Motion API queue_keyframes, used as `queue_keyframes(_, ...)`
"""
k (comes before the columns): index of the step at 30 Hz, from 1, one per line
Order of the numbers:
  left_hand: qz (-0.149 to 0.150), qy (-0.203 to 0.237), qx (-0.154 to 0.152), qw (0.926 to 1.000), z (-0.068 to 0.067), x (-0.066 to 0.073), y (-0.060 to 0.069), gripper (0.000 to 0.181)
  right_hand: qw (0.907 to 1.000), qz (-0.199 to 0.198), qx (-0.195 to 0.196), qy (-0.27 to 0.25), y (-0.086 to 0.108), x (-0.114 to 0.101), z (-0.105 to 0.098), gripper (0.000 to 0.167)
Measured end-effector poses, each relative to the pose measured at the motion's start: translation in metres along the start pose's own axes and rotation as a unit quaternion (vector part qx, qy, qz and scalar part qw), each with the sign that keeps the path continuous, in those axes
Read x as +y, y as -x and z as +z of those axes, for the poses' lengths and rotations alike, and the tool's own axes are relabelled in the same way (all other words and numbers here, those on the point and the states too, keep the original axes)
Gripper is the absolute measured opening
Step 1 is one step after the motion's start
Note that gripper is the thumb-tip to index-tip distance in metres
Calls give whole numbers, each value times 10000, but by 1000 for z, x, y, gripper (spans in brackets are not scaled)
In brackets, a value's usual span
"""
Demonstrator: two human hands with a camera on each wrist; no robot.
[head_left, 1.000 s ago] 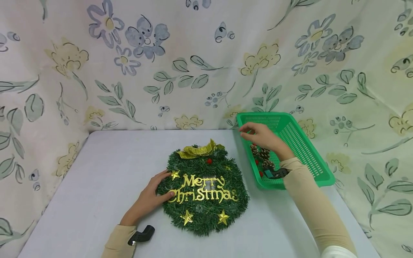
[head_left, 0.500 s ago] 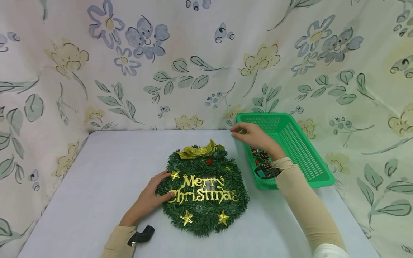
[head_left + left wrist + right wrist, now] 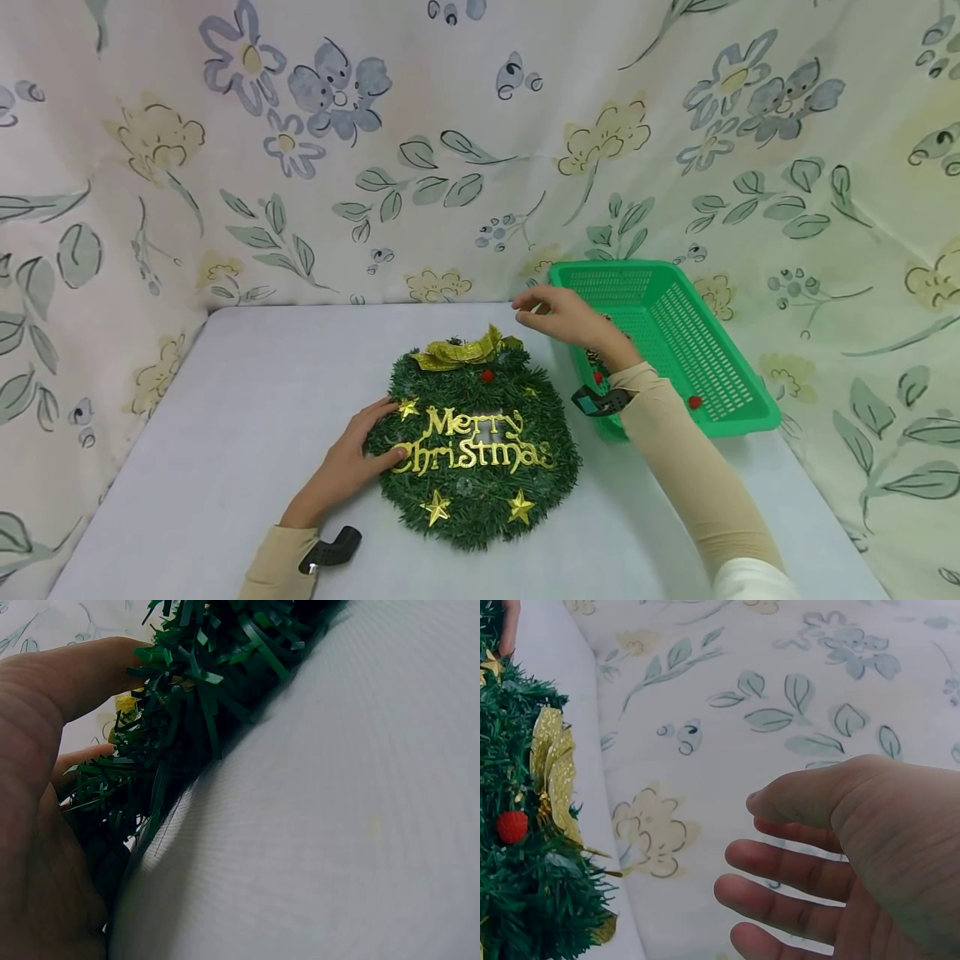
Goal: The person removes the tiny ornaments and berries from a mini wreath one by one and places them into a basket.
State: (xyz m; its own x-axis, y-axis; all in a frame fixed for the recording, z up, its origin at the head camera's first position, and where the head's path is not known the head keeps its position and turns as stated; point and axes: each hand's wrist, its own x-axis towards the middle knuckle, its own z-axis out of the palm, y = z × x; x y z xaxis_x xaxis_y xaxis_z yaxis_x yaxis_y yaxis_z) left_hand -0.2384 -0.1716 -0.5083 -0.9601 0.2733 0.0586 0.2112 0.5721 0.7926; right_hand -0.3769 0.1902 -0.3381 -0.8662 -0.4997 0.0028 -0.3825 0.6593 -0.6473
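A green Christmas wreath (image 3: 483,525) lies on the white table, with gold "Merry Christmas" lettering (image 3: 465,455), gold stars and a gold bow (image 3: 459,353) at its far end. My left hand (image 3: 347,457) grips the wreath's left edge, thumb by the lettering; in the left wrist view the thumb (image 3: 82,675) and a finger sit around the green tinsel. Up beyond the bow's right side hovers my right hand (image 3: 566,318), holding nothing. The right wrist view shows its fingers (image 3: 780,900) loosely bent and apart, with the wreath's red berry (image 3: 511,826) off to the left.
On the right stands a green plastic basket (image 3: 723,342). Pine cones (image 3: 592,358) and small red balls (image 3: 695,402) lie inside, partly hidden behind the right forearm. A floral curtain (image 3: 420,200) hangs behind the table.
My right hand has moved left from over the basket toward the wreath's far end. A red ball in the basket has come into sight. The left hand and the wreath stay put.
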Motion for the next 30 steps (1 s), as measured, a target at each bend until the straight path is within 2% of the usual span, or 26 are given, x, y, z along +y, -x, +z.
queue_keyframes(11, 0, -2, -9, 10000, 0, 1, 0, 76, 9998, -127, -179, -16, -4, -3, 13, 27)
queue_keyframes(17, 27, 8, 7, 10000, -1, 0, 0, 76, 9992, -344, -178, -22, -8, -4, 22, 28)
queue_keyframes(24, 59, -24, 2, 10000, 0, -3, -1, 76, 9991, -297, -303, -22, -9, -5, 30, 29)
queue_keyframes(30, 6, 11, -21, 10000, 0, -2, 0, 76, 9984, -442, -365, 25, -13, -2, 40, 27)
